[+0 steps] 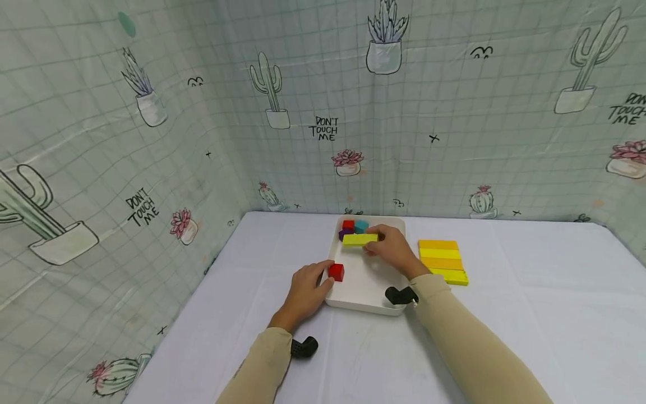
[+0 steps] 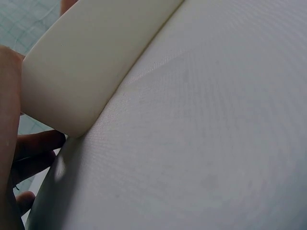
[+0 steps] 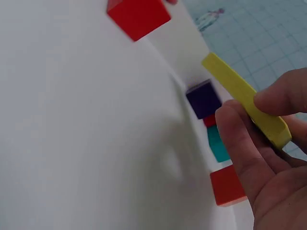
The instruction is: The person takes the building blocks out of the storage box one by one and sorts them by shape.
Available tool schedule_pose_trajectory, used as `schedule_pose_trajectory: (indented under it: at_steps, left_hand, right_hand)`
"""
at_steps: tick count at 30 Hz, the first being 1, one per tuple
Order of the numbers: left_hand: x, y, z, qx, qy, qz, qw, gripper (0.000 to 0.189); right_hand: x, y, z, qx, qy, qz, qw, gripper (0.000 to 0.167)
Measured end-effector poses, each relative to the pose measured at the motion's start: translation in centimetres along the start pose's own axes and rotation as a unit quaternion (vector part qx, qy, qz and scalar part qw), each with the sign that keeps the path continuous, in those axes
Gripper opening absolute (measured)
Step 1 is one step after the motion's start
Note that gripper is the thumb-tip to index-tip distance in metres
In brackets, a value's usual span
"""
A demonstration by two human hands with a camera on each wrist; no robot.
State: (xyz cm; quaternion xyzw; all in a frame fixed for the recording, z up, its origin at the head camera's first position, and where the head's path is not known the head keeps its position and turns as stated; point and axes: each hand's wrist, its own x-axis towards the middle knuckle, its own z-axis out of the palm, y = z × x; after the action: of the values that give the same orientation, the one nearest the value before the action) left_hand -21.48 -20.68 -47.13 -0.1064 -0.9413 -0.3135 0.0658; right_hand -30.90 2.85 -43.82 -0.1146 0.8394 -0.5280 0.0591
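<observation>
My right hand pinches a flat yellow block between thumb and fingers, holding it over the far half of the white tray. In the right wrist view, the yellow block tilts across the fingers. My left hand grips the tray's left side, index finger and thumb at the rim beside a red cube. The other left fingers curl against the outside of the tray in the left wrist view. Beyond the held block, another red cube, a teal block and a purple block sit in the tray.
Several yellow and orange flat blocks lie side by side right of the tray. An orange-red block shows near the tray's wall in the right wrist view. A white cloth covers the table; a patterned curtain hangs behind.
</observation>
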Motion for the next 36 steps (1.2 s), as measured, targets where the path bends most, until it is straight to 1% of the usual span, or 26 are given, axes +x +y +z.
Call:
schedule_pose_trajectory:
  at_steps: [2, 3, 9, 12, 15, 17, 21, 24, 29, 36]
  left_hand:
    - [0.1, 0.1, 0.0, -0.001, -0.002, 0.001, 1.0000, 0.044]
    - [0.2, 0.2, 0.0, -0.001, -0.003, 0.001, 1.0000, 0.044]
    - [0.0, 0.2, -0.1, -0.005, 0.002, -0.005, 1.0000, 0.044]
    - [0.0, 0.2, -0.2, -0.007, 0.006, -0.002, 1.0000, 0.043]
    - [0.0, 0.2, -0.2, -0.008, 0.007, -0.001, 0.9999, 0.043]
    - [0.0, 0.2, -0.1, -0.007, 0.006, -0.002, 1.0000, 0.043]
    - [0.1, 0.2, -0.1, -0.006, 0.002, -0.002, 1.0000, 0.043]
    - [0.1, 0.3, -0.1, -0.010, 0.003, -0.001, 0.9999, 0.043]
    - [0.1, 0.3, -0.1, -0.011, 0.006, 0.004, 0.9999, 0.043]
    - [0.0, 0.2, -0.1, -0.014, 0.004, 0.002, 0.9999, 0.044]
  right_hand:
    - [-0.3, -0.2, -0.3, 0.039, 0.005, 0.006, 0.9992, 0.039]
    - [-0.4, -0.3, -0.5, 0.050, 0.007, 0.006, 0.9987, 0.039]
    - [-1.1, -0.9, -1.0, 0.079, 0.017, -0.005, 0.9967, 0.042]
    - [-1.5, -1.2, -1.2, 0.114, 0.021, -0.007, 0.9932, 0.043]
    - [-1.8, -1.2, -1.5, 0.149, 0.024, -0.002, 0.9886, 0.042]
    - [-2.0, -1.1, -1.6, 0.163, 0.030, 0.007, 0.9862, 0.041]
    - [-2.5, -1.1, -1.9, 0.178, 0.049, 0.024, 0.9825, 0.042]
    - [-2.9, -1.1, -2.1, 0.189, 0.059, 0.026, 0.9799, 0.042]
    - [-3.5, -1.4, -2.3, 0.211, 0.056, 0.016, 0.9758, 0.040]
    - [-4.9, -2.0, -2.6, 0.218, 0.058, 0.012, 0.9742, 0.038]
